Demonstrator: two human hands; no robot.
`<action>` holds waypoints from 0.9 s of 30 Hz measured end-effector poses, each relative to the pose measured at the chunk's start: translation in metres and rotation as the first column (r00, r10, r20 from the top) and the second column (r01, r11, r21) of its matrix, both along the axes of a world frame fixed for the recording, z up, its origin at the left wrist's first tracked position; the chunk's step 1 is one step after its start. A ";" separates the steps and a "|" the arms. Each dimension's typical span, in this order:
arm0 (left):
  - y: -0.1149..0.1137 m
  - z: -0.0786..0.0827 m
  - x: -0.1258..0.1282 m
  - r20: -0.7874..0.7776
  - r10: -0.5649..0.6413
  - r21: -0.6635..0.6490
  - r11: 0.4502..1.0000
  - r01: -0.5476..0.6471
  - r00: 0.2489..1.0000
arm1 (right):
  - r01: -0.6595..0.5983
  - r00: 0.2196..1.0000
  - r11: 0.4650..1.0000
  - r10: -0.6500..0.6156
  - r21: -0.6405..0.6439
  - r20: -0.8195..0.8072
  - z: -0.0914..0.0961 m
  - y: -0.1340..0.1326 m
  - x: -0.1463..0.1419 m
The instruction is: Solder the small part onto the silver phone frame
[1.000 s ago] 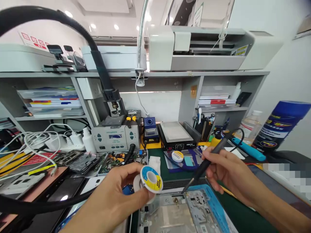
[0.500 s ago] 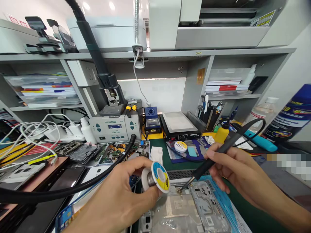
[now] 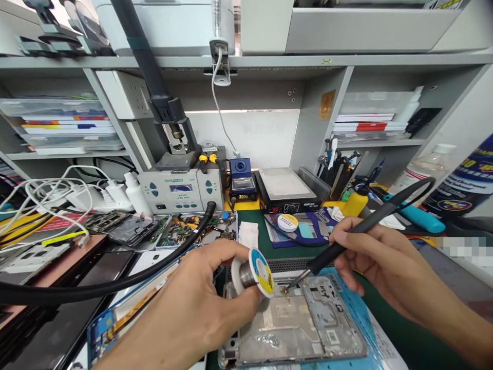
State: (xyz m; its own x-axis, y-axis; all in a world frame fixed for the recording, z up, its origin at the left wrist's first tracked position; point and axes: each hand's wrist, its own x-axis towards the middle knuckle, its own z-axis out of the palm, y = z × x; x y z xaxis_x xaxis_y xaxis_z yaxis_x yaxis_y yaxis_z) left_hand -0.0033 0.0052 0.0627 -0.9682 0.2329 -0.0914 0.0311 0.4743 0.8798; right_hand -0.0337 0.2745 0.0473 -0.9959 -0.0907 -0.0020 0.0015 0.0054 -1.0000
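Note:
My left hand [image 3: 204, 303] is closed around a small spool of solder wire [image 3: 254, 272] with a yellow and blue label, held just above the left part of an opened device frame [image 3: 296, 324]. My right hand [image 3: 370, 257] grips a black soldering iron [image 3: 346, 241] like a pen. Its tip touches a small brass-coloured spot near the frame's top edge, right beside the spool. The iron's cable loops up and to the right.
A grey rework station [image 3: 181, 190], a small blue soldering station [image 3: 242, 186] and a black hot plate [image 3: 287, 191] stand at the back. Circuit boards [image 3: 185, 231] and white cables [image 3: 57, 200] crowd the left. A yellow bottle [image 3: 356, 201], a blue spray can [image 3: 466, 190] and tools lie right.
The view has tilted down and closer to the bench. The spool has turned edge-on and moved right toward the iron's tip, which stays on the frame's top edge.

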 end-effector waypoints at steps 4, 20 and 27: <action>-0.001 -0.001 -0.001 0.000 -0.037 0.002 0.999 0.037 0.999 | 0.006 1.000 1.000 -0.006 0.004 0.014 0.001 -0.001 0.000; -0.001 0.002 0.002 -0.001 -0.043 -0.034 0.998 0.043 0.999 | 0.008 1.000 0.999 -0.008 0.032 0.010 -0.001 -0.001 0.001; -0.003 -0.009 0.001 -0.045 -0.062 -0.042 0.997 0.060 0.997 | 0.010 1.000 0.998 -0.009 0.055 -0.015 -0.001 -0.001 -0.001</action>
State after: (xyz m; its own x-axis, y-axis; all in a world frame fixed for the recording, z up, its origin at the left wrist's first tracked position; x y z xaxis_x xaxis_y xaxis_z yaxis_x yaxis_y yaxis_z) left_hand -0.0025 0.0018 0.0536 -0.9557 0.2886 -0.0574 0.1013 0.5059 0.8566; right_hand -0.0347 0.2734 0.0465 -0.9966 -0.0815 0.0083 -0.0133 0.0603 -0.9981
